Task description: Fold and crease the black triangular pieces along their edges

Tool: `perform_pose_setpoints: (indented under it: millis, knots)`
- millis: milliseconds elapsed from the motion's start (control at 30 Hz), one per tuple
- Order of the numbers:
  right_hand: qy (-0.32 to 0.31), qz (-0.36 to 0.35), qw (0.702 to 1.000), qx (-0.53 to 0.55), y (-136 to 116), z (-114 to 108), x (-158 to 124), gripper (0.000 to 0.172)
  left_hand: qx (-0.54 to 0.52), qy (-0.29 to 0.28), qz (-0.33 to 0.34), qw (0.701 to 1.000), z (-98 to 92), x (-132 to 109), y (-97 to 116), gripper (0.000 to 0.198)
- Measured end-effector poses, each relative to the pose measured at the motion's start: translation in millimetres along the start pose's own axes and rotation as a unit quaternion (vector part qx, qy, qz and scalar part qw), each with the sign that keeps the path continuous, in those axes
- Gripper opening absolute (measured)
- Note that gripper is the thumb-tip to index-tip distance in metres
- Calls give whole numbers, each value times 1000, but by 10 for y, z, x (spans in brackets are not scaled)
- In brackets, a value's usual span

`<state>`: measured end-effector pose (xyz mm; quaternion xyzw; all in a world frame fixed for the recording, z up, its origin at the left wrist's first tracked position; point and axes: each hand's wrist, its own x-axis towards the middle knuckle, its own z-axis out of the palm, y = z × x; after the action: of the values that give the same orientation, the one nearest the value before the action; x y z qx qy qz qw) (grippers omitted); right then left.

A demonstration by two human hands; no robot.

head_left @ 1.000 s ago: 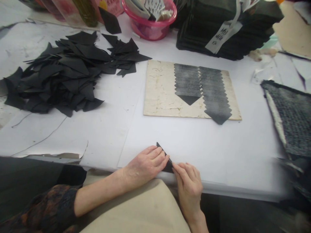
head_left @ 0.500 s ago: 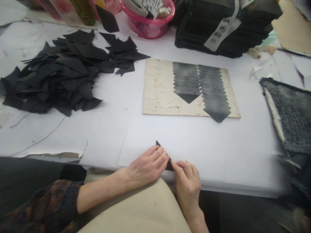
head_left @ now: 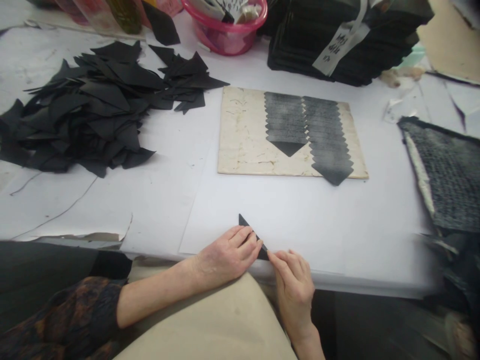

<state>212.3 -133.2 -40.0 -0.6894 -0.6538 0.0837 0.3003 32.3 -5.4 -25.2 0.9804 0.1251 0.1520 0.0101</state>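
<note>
At the table's front edge lies a small black piece (head_left: pixel 243 219) of thin sheet material, perhaps leather, its straight edge running diagonally. My left hand (head_left: pixel 229 253) presses it down with bent fingers held together, hiding much of it. At the lower right end, my right hand (head_left: pixel 294 275) grips the edge between thumb and forefinger, its other fingers curled. Beyond my hands is a pale board (head_left: pixel 240 135) bearing two columns of overlapping pointed black pieces (head_left: pixel 325 140). The right column overhangs the board's near edge.
A heap of loose black pieces (head_left: pixel 93 105) covers the left of the white-papered table. At the back stand a pink basin (head_left: pixel 228 37) and a tagged stack of black panels (head_left: pixel 337 45). Dark knitted fabric (head_left: pixel 446 175) lies at the right.
My right fingertips have slid slightly down and right along the piece's edge. My left hand stays pressed on it. The whole view has shifted a little.
</note>
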Motion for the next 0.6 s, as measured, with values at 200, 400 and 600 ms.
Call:
perform_pose_setpoints:
  millis: [200,400,600]
  knots:
    - [6,1,1000,-14,-22,5,-37,31,20,-22,11,1000,9,-8,43,32]
    - [14,6,1000,-8,-22,29,-33,32,2,-28,22,999,-9,36,43,28]
    - [32,11,999,-5,-11,59,-57,33,-43,-12,36,998,56,6,36,23]
